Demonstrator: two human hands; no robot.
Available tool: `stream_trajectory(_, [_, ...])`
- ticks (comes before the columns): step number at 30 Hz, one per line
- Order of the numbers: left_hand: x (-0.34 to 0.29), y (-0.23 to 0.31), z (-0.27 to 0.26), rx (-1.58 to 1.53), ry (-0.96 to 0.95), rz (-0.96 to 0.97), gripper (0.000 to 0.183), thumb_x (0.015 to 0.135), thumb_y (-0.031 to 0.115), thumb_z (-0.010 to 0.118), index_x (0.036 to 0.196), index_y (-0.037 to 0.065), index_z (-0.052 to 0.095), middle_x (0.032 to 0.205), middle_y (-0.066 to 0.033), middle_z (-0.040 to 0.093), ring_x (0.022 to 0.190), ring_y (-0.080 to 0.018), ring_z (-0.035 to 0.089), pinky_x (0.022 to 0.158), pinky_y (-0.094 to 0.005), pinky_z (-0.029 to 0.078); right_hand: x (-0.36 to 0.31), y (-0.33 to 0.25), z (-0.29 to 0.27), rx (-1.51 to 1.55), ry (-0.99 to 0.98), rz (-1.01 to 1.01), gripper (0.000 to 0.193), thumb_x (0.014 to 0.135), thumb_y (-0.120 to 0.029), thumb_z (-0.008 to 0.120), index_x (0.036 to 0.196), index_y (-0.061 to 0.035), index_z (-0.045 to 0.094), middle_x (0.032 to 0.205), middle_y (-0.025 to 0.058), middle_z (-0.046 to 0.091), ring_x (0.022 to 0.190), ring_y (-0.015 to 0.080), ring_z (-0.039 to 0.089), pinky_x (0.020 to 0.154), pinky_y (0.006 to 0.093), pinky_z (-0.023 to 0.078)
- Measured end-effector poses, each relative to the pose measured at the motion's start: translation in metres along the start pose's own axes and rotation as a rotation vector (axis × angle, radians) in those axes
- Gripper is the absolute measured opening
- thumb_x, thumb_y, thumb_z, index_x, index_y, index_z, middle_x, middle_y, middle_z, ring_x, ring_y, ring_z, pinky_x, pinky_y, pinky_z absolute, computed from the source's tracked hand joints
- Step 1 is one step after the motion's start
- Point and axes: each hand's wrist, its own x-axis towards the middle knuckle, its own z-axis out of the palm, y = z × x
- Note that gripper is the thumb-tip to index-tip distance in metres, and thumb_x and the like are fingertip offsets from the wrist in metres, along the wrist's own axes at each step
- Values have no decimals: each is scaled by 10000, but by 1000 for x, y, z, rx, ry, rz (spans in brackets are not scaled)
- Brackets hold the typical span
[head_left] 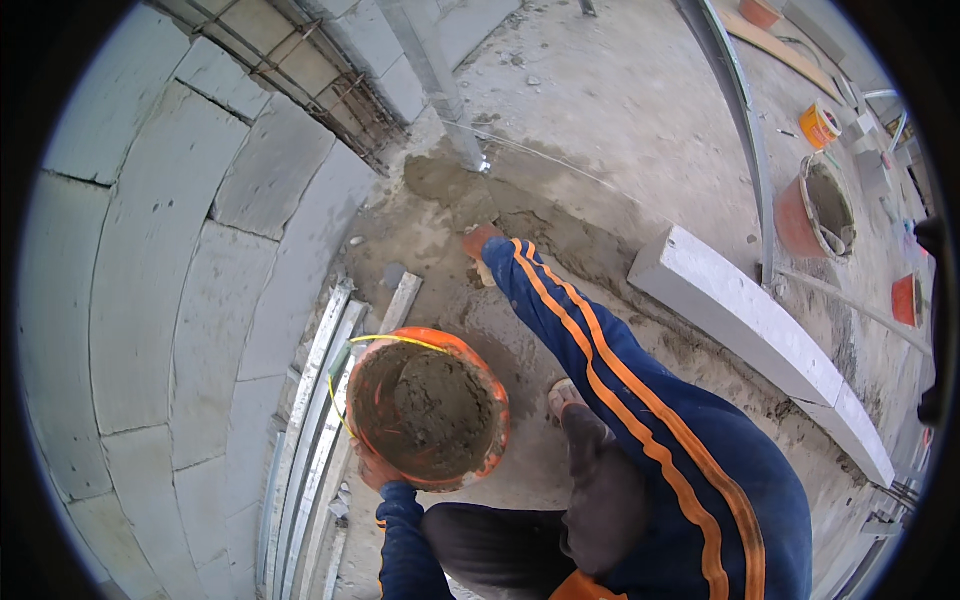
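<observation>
An orange bucket (502,430) with grey mortar (440,405) in it tilts at the lower centre, its mouth toward me. A yellow wire handle lies along its rim. My left hand (375,466) grips the bucket's lower left edge. My right arm reaches forward to the wet mortar strip (545,232) on the floor. My right hand (482,242) is closed around a pale handle (487,274), most of it hidden by the hand and sleeve. What is at the far end of that handle I cannot make out.
A grey block wall (150,270) rises at left, with metal profiles (325,400) along its foot. Rebar (300,60) and a metal post (425,70) stand ahead. White blocks (740,310) line the right. Beyond are another mortar bucket (795,222), a yellow-orange tub (818,127) and a taut string (560,163).
</observation>
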Motion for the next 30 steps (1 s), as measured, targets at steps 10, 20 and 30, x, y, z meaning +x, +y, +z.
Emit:
stream_trajectory(10, [19, -53, -5, 773, 24, 374, 518, 1013, 226, 522, 1453, -16, 395, 1172, -196, 695, 935, -356, 700, 823, -439, 538, -152, 64, -119, -281, -22, 194, 444, 986, -359, 479, 990, 30, 693, 945, 174, 737, 861, 262, 742, 757, 433, 581])
stream_trajectory(20, [8, -25, 0, 590, 59, 338, 618, 1058, 492, 369, 1252, -39, 621, 1079, -160, 731, 935, -298, 703, 853, -389, 532, -209, 121, -126, -337, 160, 54, 489, 951, -388, 500, 956, 69, 672, 926, 303, 693, 916, 446, 687, 843, 503, 539])
stream_trajectory(30, [-3, 3, 1, 72, 14, 104, 727, 1030, 588, 375, 1138, -53, 700, 1018, -136, 747, 892, -262, 715, 800, -379, 548, -185, 35, -157, -616, 384, -1, 329, 889, -278, 614, 1055, 6, 636, 948, 252, 709, 929, 443, 685, 833, 510, 547])
